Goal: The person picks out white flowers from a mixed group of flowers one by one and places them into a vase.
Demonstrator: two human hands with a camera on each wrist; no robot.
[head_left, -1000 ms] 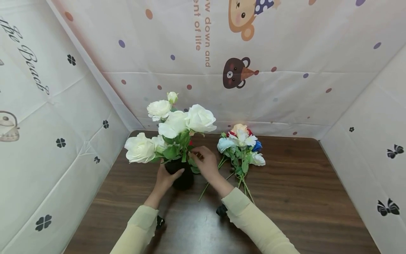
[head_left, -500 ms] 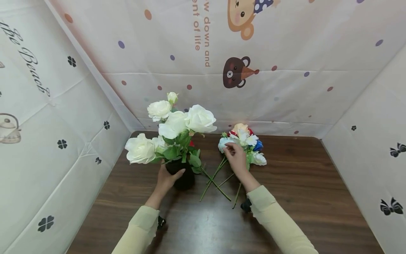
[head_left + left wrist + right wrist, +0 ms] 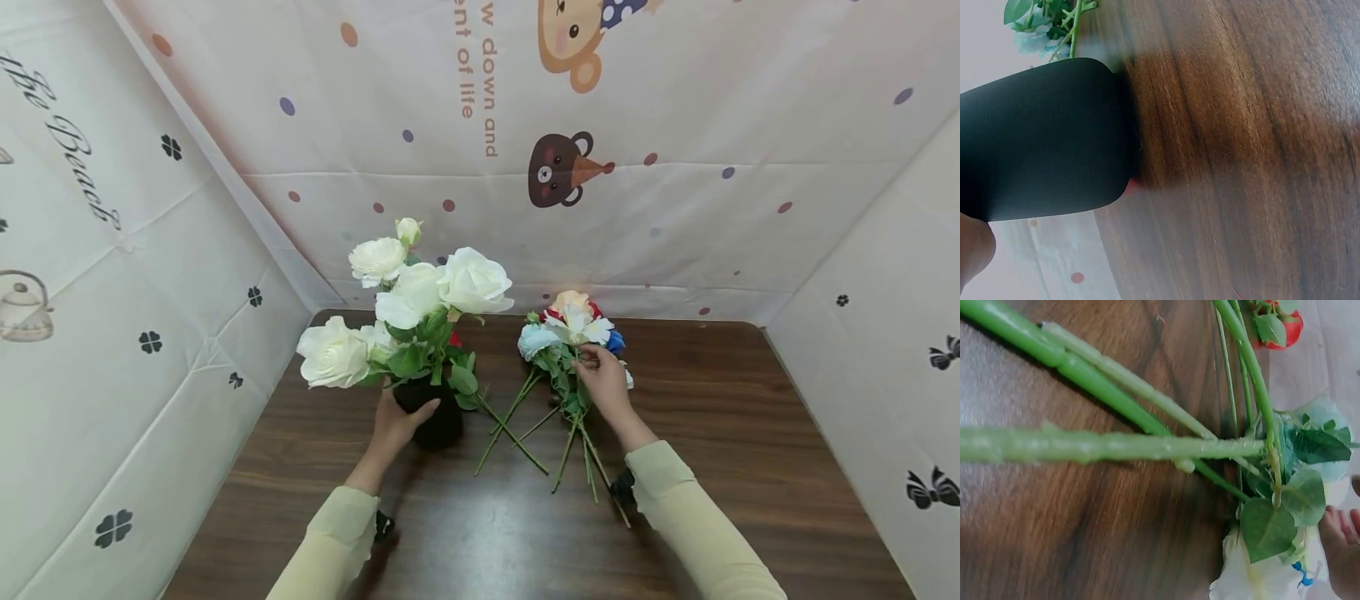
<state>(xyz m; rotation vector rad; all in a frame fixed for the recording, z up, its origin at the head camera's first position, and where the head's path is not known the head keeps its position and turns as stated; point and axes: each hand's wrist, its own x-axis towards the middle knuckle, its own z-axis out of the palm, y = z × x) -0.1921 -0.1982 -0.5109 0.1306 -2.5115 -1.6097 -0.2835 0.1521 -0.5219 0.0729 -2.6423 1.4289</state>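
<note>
My left hand (image 3: 399, 417) grips a black vase (image 3: 438, 421), thumb across its front; the left wrist view shows the dark vase side (image 3: 1047, 144) at close range. White roses (image 3: 474, 282) and green leaves stand in its mouth. My right hand (image 3: 606, 385) is at a bunch of artificial flowers lying on the table, fingertips bent at the stem just below a white open flower (image 3: 576, 325). I cannot tell whether they pinch that stem. In the right wrist view, fingers (image 3: 1341, 540) show at the right edge behind leaves (image 3: 1267, 526), and a green stem (image 3: 1110, 447) crosses in front.
The bunch also holds a pale blue flower (image 3: 536, 340), a peach one (image 3: 570, 302) and a blue one (image 3: 616, 342). Loose stems (image 3: 517, 437) cross between vase and bunch. A red rose (image 3: 1282, 331) lies near the vase. Printed cloth walls surround the brown table (image 3: 750, 433).
My right hand has moved right, from beside the vase, over the pale blue flower, to the stem below the white flower. The left hand keeps its hold on the vase.
</note>
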